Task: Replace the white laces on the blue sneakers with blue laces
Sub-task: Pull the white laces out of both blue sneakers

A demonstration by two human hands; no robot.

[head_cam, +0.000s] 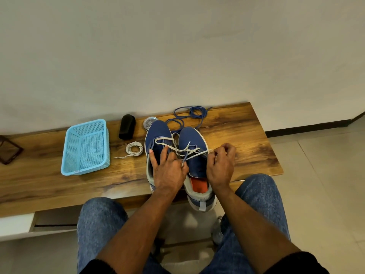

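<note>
Wooden bench (59, 186) against a pale wall, pair of blue sneakers (194, 144) near its front edge, toes toward the wall. Behind the sneakers: loose tangle of blue laces (190, 113), not yet threaded. Left of the sneakers: removed white lace (134, 148) in a small coil, then a light blue basket (86, 147); behind these a dark cylinder (127, 126) and a round tin (150, 122), close to the toe of the left sneaker.

Right hand (220, 165) at the outer side of the right sneaker, fingers pinching one end of the white lace still in the shoe (197, 154), strand pulled taut across the eyelets. Left hand (168, 171) on the left sneaker, fingers spread and pressing down; whether also holding a strand, impossible to tell.

Lace probably light, flat, soft, limp when not under tension, easy to tangle. Best hold likely close to the eyelet or at the stiff tip, pulling one crossing at a time. Sneaker light and likely to slide, so a steadying hand on the upper seems necessary.
</note>
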